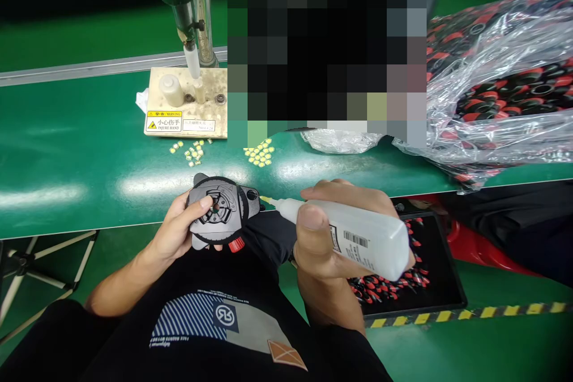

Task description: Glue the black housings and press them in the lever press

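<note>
Nearest is the person's black shirt [134,334], with a striped and lettered print [192,316] and an orange-brown patch [287,354] across the front. In front of it, the right hand [331,233] has its fingers wrapped around a white squeeze bottle [371,239], tipped on its side with its narrow nozzle [271,201] pointing left. The nozzle's yellowish tip is at the round opening [252,195] at the narrow end of a gray and black plastic part [219,209]; whether they touch, I cannot tell. The left hand [174,230] grips this part by its left side, thumb on top near the center hole, fingers underneath. A red knob [236,244] sticks out at its lower edge. The part is held at the near edge of the green tabletop [89,185].

To the right, below the tabletop, a black tray [441,262] holds many small red and black pieces [385,292], beside yellow-and-black striped tape [447,315].

Farther in, two groups of small yellow-topped pieces [260,153] lie on the tabletop. Behind the left group is a cream machine base [206,113] with a warning label [164,122]. On the far right, a clear plastic bag [505,137] holds more red and black pieces.
</note>
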A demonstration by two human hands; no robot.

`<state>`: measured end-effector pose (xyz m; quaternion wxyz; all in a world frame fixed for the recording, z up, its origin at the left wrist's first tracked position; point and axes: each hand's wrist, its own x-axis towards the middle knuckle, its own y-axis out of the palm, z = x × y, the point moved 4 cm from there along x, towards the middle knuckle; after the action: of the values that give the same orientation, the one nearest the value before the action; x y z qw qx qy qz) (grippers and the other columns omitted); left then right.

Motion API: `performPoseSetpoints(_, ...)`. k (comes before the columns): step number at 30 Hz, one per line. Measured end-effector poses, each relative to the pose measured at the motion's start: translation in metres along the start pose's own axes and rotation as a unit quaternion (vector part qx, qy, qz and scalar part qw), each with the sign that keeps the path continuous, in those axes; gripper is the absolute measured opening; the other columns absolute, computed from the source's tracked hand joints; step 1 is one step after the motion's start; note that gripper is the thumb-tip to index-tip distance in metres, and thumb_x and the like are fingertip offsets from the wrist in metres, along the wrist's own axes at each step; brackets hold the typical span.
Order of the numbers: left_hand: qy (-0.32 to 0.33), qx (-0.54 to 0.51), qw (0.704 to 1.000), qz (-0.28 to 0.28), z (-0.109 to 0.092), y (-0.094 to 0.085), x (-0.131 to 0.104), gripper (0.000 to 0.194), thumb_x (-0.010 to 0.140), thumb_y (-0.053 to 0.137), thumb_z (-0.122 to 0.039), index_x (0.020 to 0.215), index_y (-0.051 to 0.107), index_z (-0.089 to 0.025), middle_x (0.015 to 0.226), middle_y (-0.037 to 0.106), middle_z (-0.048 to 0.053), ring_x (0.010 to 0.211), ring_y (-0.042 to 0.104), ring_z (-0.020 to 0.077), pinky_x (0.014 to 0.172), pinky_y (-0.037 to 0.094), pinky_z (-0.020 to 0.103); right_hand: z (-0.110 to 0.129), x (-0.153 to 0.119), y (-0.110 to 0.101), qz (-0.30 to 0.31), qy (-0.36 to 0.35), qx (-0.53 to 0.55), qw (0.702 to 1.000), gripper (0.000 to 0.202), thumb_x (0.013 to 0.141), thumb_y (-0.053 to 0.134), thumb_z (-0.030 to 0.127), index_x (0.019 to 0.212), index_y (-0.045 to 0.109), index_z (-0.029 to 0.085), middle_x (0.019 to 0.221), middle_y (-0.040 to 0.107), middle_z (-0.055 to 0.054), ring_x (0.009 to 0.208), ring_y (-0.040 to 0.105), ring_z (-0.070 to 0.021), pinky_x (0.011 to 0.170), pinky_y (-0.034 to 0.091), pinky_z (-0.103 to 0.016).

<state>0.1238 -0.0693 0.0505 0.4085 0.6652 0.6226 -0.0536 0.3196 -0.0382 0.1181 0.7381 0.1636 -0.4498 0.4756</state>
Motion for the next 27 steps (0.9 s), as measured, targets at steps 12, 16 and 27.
performPoseSetpoints(12, -0.006, 0.023, 1.000, -0.005, 0.001, 0.000, -0.001, 0.045, 0.085, 0.083, -0.053, 0.099, 0.067, -0.014, 0.066, 0.072, 0.004, 0.041, 0.065, 0.0179, 0.035, 0.054, 0.024, 0.001, 0.000, 0.001, -0.008, 0.006, -0.014, 1.000, 0.015, 0.099, 0.066, 0.024, 0.110, 0.068, 0.034, 0.078, 0.068, 0.003, 0.056, 0.059, -0.0147, 0.048, 0.052, -0.031)
performPoseSetpoints(16, 0.009, 0.028, 0.999, -0.023, 0.001, 0.000, -0.002, 0.044, 0.084, 0.084, -0.053, 0.101, 0.068, -0.015, 0.069, 0.073, 0.004, 0.044, 0.065, 0.0177, 0.037, 0.055, 0.026, 0.002, -0.001, -0.001, -0.015, 0.002, -0.034, 0.999, 0.011, 0.100, 0.065, 0.027, 0.109, 0.067, 0.033, 0.077, 0.068, 0.004, 0.054, 0.058, -0.0157, 0.047, 0.052, -0.032)
performPoseSetpoints(27, 0.089, 0.111, 0.986, -0.086, 0.003, -0.012, -0.006, 0.049, 0.085, 0.085, -0.055, 0.110, 0.072, -0.015, 0.103, 0.080, 0.010, 0.088, 0.077, 0.0257, 0.075, 0.067, 0.035, 0.000, 0.000, -0.003, -0.033, 0.046, 0.004, 0.998, 0.008, 0.100, 0.068, 0.029, 0.094, 0.069, 0.024, 0.071, 0.066, 0.001, 0.051, 0.054, -0.0158, 0.042, 0.044, -0.035)
